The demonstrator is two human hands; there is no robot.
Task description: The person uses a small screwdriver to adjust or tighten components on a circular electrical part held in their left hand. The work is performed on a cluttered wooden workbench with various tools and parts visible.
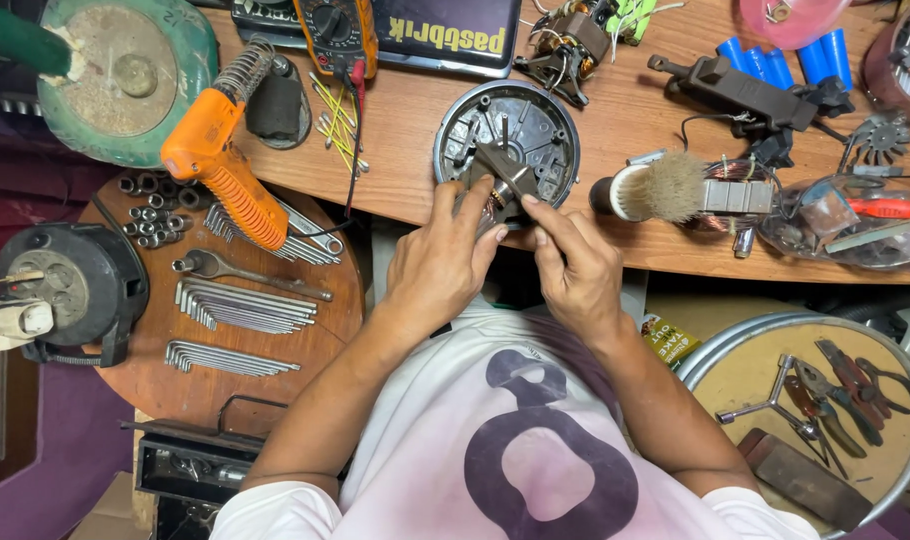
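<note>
A round grey metal motor housing (pixel 535 120) lies on the wooden workbench (pixel 635 100) near its front edge. Over its lower part both hands hold a small metal motor part (pixel 507 175) with a grey bracket and copper windings. My left hand (pixel 445 260) grips it from the left, fingers curled up around it. My right hand (pixel 573 262) pinches it from the right with thumb and fingers.
An orange soldering gun (pixel 220 165), a multimeter (pixel 337 32) and a shaving-type brush (pixel 647 190) lie on the bench. A round side table (pixel 145 350) at left carries hex keys, sockets and a wrench. A round tray (pixel 720 385) at right holds pliers.
</note>
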